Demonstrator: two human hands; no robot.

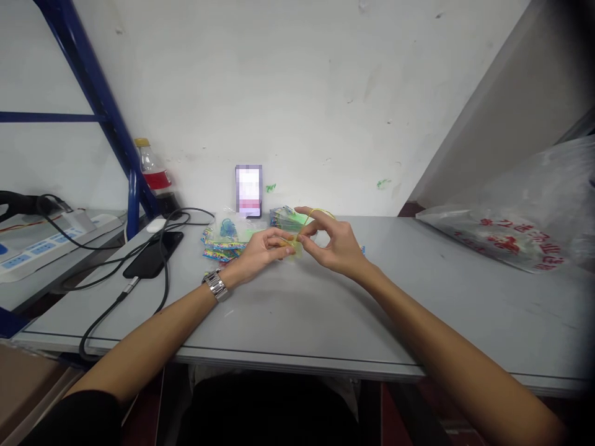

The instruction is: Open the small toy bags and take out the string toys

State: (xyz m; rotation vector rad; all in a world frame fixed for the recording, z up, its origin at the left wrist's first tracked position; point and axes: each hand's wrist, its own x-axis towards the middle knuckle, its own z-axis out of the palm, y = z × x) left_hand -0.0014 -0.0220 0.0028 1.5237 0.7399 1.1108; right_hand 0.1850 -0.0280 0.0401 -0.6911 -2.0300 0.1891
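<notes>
Between my two hands, over the middle of the table, is a small translucent yellow-green piece (296, 246) with a thin yellow cord (320, 212) looping up behind my right fingers. My left hand (264, 249), with a metal watch on the wrist, pinches the piece from the left. Thumb and forefinger of my right hand (332, 244) are pressed together on its other side. What exactly the piece is, I cannot make out. Colourful plastic packets (223, 244) lie just beyond my left hand, one with a blue item inside. More packets (288, 217) lie behind my hands, partly hidden.
A lit phone (249, 191) leans against the wall. On the left are a black phone (153, 255) with cables, a power strip (56, 244), a bottle (153, 167) and a blue metal frame (93, 80). A large clear plastic bag (511, 217) with red print rests at the right.
</notes>
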